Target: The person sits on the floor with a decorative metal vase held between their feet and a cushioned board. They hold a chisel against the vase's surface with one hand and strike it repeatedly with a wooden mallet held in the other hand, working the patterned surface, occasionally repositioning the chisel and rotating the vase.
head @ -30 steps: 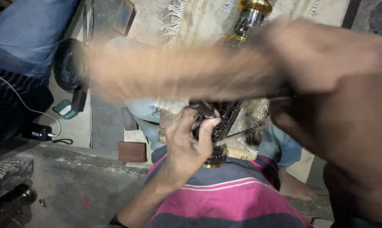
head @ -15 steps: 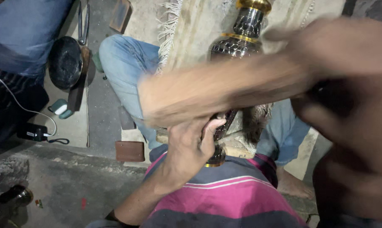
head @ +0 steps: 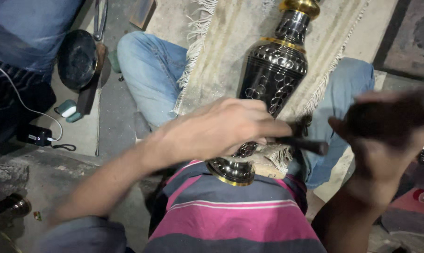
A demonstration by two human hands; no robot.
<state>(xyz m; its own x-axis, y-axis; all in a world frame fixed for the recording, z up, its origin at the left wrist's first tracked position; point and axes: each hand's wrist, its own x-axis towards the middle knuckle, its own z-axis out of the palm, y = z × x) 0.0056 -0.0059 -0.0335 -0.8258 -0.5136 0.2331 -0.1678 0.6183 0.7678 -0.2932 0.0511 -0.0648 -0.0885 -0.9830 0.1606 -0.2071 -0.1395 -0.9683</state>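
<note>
Two hands work over a dark engraved metal vase point(head: 273, 70) with gold bands, which lies on a fringed cloth point(head: 230, 42) across your lap, its base point(head: 230, 171) touching your striped shirt. Your left hand point(head: 221, 129) is curled over the vase's lower body, fingers closed around a thin dark tool point(head: 301, 144) that points right. Your right hand point(head: 385, 136) is raised just beside the tool's tip, blurred; you cannot tell whether it grips anything. A dark round pan point(head: 77, 58) sits well apart at left.
</note>
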